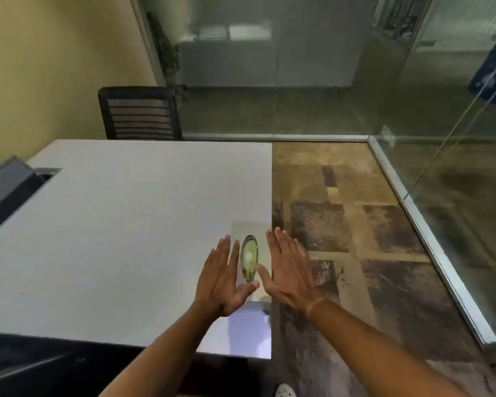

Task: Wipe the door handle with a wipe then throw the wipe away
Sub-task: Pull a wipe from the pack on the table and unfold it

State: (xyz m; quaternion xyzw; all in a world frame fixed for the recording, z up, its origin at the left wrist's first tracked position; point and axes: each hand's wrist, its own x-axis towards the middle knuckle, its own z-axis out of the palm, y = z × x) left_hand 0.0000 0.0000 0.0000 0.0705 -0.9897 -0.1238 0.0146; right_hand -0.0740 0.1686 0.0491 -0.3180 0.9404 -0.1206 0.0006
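Head view, only one. Both hands are out over the near-right corner of the grey bench (112,224). Left hand (222,277) sits at approx 6 o'clock in frame; right hand (288,270) is just beside it toward 3 o'clock. Both are flat, fingers straight, palms facing each other, apart w/ a gap between, gripping nothing.

In that gap stands a small oval thing w/ a shiny rim and pale green centre, the canister (249,257). Probably the lid of a wipe tub seen from above, but too blurred to be sure. Left thumb looks to touch its near end; right thumb is just beside it. Judgement: the hands bracket it like this to steady or lift it, so a wipe can be got out. First step of the task, nothing wiped yet.

No loose wipe shows. No door handle or bin that I can make out; a glass partition (455,196) runs along the 3 o'clock side, so the door may be that way.

Count: 2 hands, 1 canister, 1 bench, 1 black chair (141,116) at 11 o'clock behind the bench, 1 open cable hatch (9,193) at 9 o'clock, 1 white shoe (285,390) at 6 o'clock on the patterned floor (341,224).
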